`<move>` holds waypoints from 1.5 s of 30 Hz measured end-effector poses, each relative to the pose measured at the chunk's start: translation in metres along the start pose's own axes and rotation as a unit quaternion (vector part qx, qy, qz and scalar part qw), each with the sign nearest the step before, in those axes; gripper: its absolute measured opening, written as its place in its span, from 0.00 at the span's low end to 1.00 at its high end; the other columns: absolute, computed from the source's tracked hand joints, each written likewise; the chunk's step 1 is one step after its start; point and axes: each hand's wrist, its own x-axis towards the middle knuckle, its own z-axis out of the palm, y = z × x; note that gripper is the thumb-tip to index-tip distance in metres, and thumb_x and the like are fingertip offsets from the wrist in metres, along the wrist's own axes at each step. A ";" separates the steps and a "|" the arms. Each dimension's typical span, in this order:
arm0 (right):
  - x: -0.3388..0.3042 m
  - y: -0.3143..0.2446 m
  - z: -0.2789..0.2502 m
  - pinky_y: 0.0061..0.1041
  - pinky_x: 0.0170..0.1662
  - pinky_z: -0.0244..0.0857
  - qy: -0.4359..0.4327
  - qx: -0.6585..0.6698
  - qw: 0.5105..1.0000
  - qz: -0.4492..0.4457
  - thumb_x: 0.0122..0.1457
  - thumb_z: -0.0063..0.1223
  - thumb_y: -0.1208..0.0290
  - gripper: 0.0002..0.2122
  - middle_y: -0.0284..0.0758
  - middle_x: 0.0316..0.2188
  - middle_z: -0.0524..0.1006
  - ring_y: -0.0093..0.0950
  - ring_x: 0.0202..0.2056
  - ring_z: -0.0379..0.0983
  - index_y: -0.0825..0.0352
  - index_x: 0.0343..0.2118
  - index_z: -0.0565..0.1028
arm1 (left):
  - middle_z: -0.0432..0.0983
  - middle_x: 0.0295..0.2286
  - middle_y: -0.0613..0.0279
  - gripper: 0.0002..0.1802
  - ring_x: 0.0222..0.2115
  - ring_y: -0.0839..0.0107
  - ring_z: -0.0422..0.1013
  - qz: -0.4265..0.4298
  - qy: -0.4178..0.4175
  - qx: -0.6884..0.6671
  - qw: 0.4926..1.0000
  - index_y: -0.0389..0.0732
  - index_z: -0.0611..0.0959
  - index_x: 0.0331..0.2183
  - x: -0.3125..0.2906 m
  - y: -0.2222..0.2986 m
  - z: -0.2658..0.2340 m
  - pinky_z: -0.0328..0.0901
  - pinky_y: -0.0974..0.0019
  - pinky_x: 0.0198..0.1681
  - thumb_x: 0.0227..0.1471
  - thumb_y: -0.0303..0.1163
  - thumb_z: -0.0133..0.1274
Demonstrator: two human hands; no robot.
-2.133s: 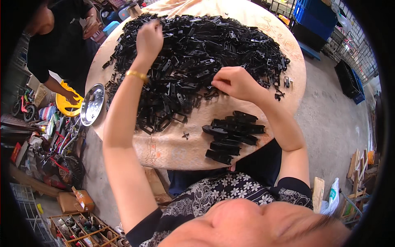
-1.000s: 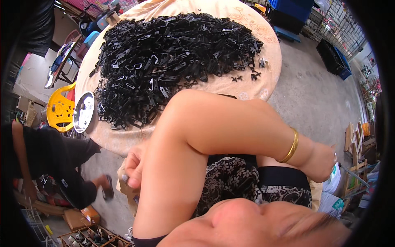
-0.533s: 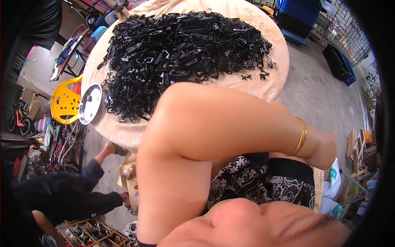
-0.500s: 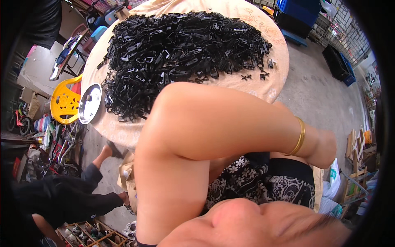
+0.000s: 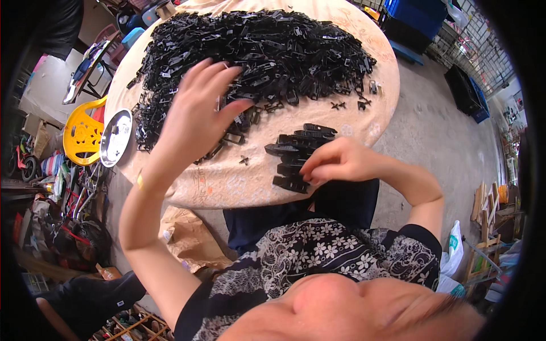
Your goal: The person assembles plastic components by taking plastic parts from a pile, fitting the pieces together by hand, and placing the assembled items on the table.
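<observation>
A big heap of black plastic pieces (image 5: 273, 51), many with rectangular slots, covers the far part of a round table. My left hand (image 5: 202, 99) is over the near left part of the heap, fingers stretched apart and holding nothing I can see. Closer to me, several longer black plastic pieces (image 5: 296, 149) lie side by side in a row on the cloth. My right hand (image 5: 341, 162) is at the right end of this row, its thumb and fingers pinched on one piece. A small black cross-shaped part (image 5: 244, 160) lies left of the row.
A pale patterned cloth (image 5: 227, 190) covers the table. A metal plate (image 5: 116, 138) sits at its left edge, by a yellow plastic chair (image 5: 82, 136). Brown paper (image 5: 190, 238) is below the near edge. A person in dark clothes (image 5: 96, 298) is at lower left. Blue crates (image 5: 415, 23) stand far right.
My left arm, earlier bent across the view, has swung left and out over the heap. My right hand and the row of pieces have come into sight. The person at lower left has shifted.
</observation>
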 end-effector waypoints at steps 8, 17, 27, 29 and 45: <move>0.038 0.024 -0.060 0.17 0.32 0.66 0.205 -0.137 0.966 -0.080 0.54 0.51 0.76 0.08 0.32 0.27 0.77 0.16 0.28 0.71 0.71 0.37 0.76 | 0.40 0.60 0.50 0.54 0.61 0.48 0.34 -0.224 -0.139 0.046 0.964 0.45 0.54 0.58 -0.118 -0.028 0.045 0.35 0.41 0.59 0.34 0.55 0.61; 0.117 0.015 -0.082 0.27 0.36 0.68 0.236 -0.503 0.801 -0.224 0.48 0.57 0.66 0.15 0.37 0.35 0.73 0.33 0.33 0.73 0.67 0.39 0.74 | 0.47 0.58 0.54 0.43 0.60 0.52 0.39 -0.118 -0.058 0.103 0.986 0.44 0.64 0.54 -0.053 -0.091 0.104 0.38 0.38 0.58 0.41 0.57 0.54; 0.133 0.038 -0.082 0.29 0.32 0.68 0.323 -0.485 0.781 -0.226 0.48 0.54 0.72 0.06 0.36 0.27 0.74 0.35 0.29 0.73 0.63 0.31 0.75 | 0.68 0.45 0.52 0.19 0.52 0.56 0.58 -0.122 -0.040 0.010 0.992 0.40 0.80 0.37 0.009 -0.119 0.102 0.49 0.38 0.53 0.48 0.43 0.51; 0.134 0.041 -0.083 0.29 0.32 0.68 0.335 -0.481 0.777 -0.232 0.48 0.53 0.73 0.05 0.36 0.27 0.75 0.35 0.29 0.73 0.63 0.30 0.75 | 0.77 0.30 0.55 0.11 0.38 0.57 0.69 -0.144 -0.009 -0.019 0.989 0.37 0.82 0.25 0.021 -0.127 0.094 0.60 0.60 0.44 0.46 0.36 0.53; 0.121 0.029 -0.065 0.27 0.35 0.66 0.148 -0.531 0.783 -0.287 0.38 0.60 0.69 0.07 0.30 0.27 0.70 0.30 0.35 0.66 0.62 0.23 0.76 | 0.74 0.28 0.52 0.14 0.32 0.55 0.71 -0.154 -0.157 -0.031 0.975 0.34 0.77 0.34 -0.006 -0.051 0.090 0.65 0.59 0.37 0.44 0.32 0.54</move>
